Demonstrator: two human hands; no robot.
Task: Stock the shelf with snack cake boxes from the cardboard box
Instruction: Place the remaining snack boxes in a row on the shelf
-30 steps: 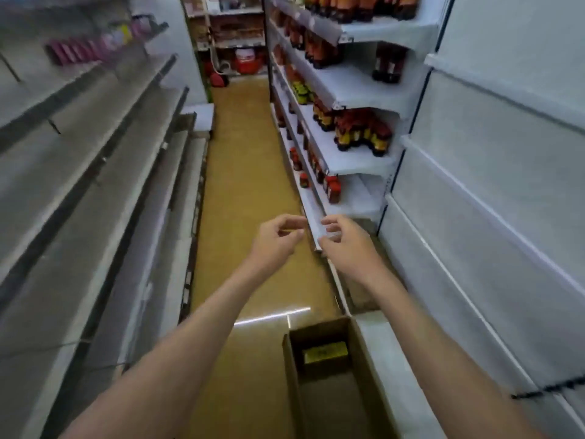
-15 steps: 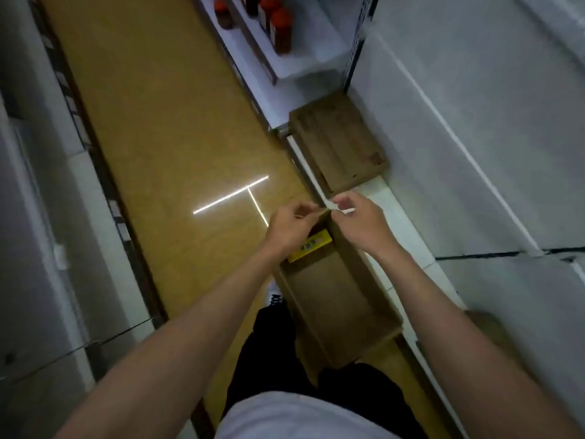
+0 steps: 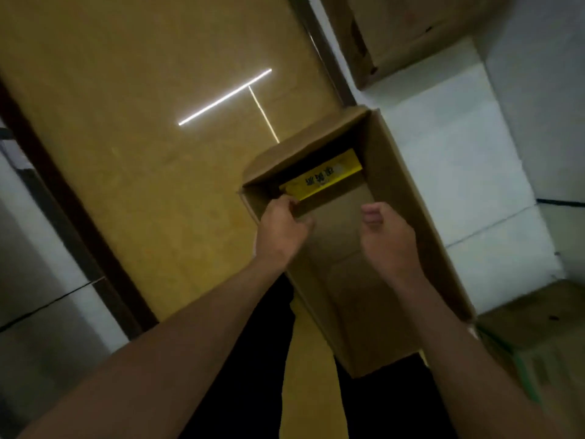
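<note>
While reaching down into the cardboard box [image 3: 408, 198], standing open on the floor [image 3: 142, 122] against the base of the white shelf [image 3: 459, 160].

Item: snack cake box [image 3: 323, 179], yellow, one only showing, lying at the far end of the carton, pressed against the end wall. Long axis running crosswise, left end nearer and lower in view, right end rising toward the far right corner.

Left hand [image 3: 280, 231]: grip curling in, fingertips arriving at the near left end of the yellow item; touching or just short, cannot tell, knuckles hiding the contact. Not yet grasping, as judged.

Right hand [image 3: 384, 236]: grip loosely curled, holding nothing, hanging over the bare carton bottom, well short of the item's right end.

Bearing: item lying ahead of both hands, left much the nearer. Needing, by estimate, a further forward reach from the right to take the opposite end.

Also noted: other brown cartons [image 3: 411, 30] resting on the shelf base beyond and at near right.
</note>
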